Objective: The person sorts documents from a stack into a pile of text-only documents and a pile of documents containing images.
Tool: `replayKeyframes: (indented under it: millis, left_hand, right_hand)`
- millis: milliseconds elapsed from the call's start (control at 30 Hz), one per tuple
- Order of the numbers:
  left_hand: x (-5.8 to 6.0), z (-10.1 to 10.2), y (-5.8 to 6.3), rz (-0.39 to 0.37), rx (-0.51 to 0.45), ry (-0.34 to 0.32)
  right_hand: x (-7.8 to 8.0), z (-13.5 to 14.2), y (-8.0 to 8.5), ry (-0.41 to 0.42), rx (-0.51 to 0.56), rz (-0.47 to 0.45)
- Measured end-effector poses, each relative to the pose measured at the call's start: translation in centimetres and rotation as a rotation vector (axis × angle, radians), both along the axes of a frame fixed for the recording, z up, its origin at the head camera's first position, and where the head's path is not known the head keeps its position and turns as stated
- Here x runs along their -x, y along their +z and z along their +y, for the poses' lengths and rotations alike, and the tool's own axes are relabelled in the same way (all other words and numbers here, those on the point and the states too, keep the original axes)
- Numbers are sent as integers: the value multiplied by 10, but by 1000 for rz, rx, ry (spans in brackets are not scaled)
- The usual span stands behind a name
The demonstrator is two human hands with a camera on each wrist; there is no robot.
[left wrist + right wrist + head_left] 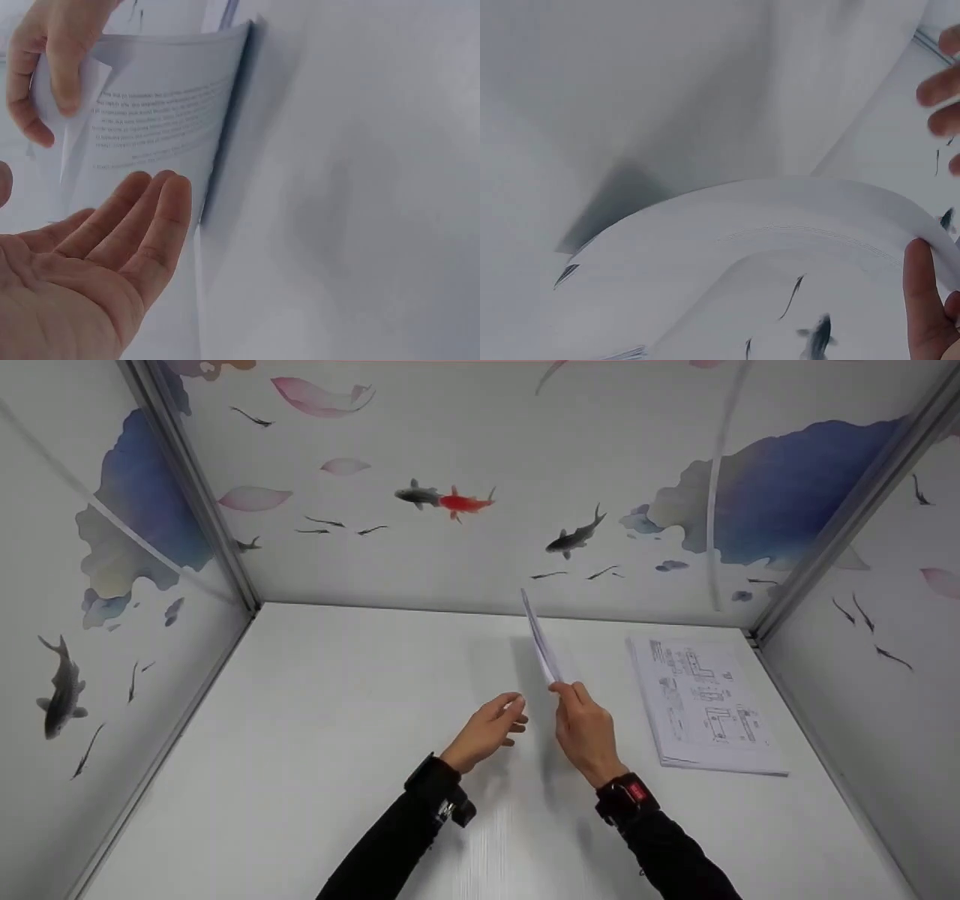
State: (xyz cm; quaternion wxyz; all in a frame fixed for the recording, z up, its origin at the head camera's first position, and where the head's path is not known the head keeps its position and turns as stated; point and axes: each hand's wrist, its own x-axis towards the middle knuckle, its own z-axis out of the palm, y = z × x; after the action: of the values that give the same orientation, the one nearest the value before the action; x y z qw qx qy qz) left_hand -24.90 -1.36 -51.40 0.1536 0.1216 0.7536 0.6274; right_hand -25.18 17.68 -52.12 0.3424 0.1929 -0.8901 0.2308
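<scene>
My right hand [587, 733] pinches a thin sheaf of paper sheets [541, 641] near its lower edge. The sheaf stands on edge, almost side-on to the head view, and bends in a curve in the right wrist view. Printed lines of text cover the sheet face [161, 112] in the left wrist view. To the left of the sheaf is my left hand [486, 733], palm up with fingers extended and slightly bent, apart from the paper and holding nothing.
A stack of printed sheets [709, 705] with technical drawings lies on the right of the white table [322, 720]. White panels [465, 562] painted with fish and petals stand at the back and both sides, joined by metal corner posts [191, 472].
</scene>
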Motion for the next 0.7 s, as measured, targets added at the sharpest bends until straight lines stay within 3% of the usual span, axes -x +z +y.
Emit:
replayKeyframes:
  millis: [167,400,567,700]
  left_hand:
    - [9,10,7,-80,-99,61]
    - [10,11,10,-245,-376,186]
    - [8,8,14,-377,-411,280]
    - [9,3,9,-372,-439,325]
  right_hand:
    - [-6,-26,2,53,-14,35]
    - [-13,-53,-6,63,-139,106]
    - [-15,-63,-11,55,-159,147]
    - [-13,-66,-11,131,-128,83]
